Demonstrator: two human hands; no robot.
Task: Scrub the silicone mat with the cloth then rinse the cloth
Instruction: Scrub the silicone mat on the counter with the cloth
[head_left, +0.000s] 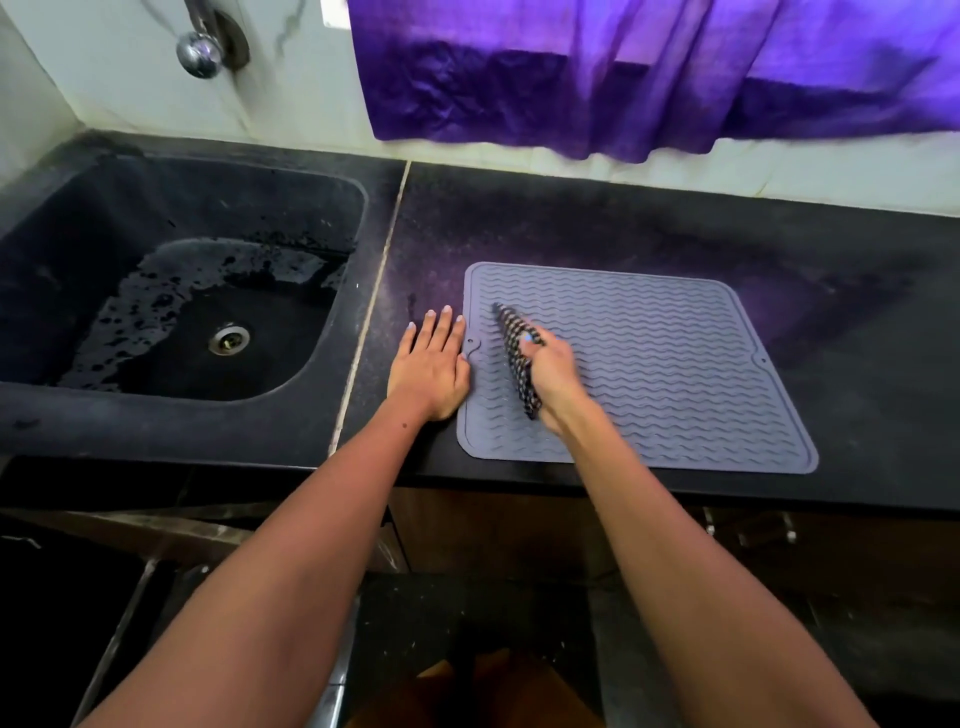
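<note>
Dark counter (623, 218), mat (675, 364) under right hand (550, 364) gripping seemingly bunched cloth (514, 353), left hand (431, 364) flat beside.

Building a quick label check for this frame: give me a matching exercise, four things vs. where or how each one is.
Things:
1. cloth
2. mat
3. left hand
4. sink

States:
A. wet, with a drain in its floor
B. flat on the counter, fingers straight, at the mat's left edge
C. gripped in the right hand, over the mat
D. grey, wavy ribs, lying flat on the counter

Pairs: 1-C, 2-D, 3-B, 4-A
</note>
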